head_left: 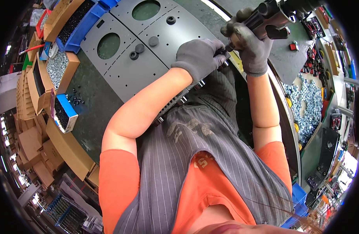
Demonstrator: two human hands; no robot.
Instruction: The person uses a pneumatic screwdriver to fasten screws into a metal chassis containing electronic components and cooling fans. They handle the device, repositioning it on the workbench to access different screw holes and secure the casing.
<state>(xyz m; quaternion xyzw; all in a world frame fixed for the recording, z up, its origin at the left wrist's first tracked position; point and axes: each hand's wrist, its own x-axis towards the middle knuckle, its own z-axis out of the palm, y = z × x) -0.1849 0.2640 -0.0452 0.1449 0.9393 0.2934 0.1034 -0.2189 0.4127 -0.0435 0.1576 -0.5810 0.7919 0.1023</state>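
Observation:
Two dark grey metal panels (122, 74) lie side by side on the bench, with large round cutouts and small holes. My left hand (199, 56), in a grey glove, rests at the near right corner of the panels. Its fingers are pinched together by a small black part at the edge; what they hold is hidden. My gloved right hand (253, 48) grips a black power screwdriver (267, 21), its tip end pointing toward the left fingertips. Black round rubber feet (139, 48) sit on the panels. Along the near edge stick out several black-and-silver knobs (182, 100).
At the left stand a blue bin (76, 37) of black screws, a cardboard box (72, 72) of silver screws and a small box (66, 113) of black ones. To the right are a heap of silver hardware (304, 105) and red-and-black parts (314, 64). Cardboard boxes (35, 150) lie lower left.

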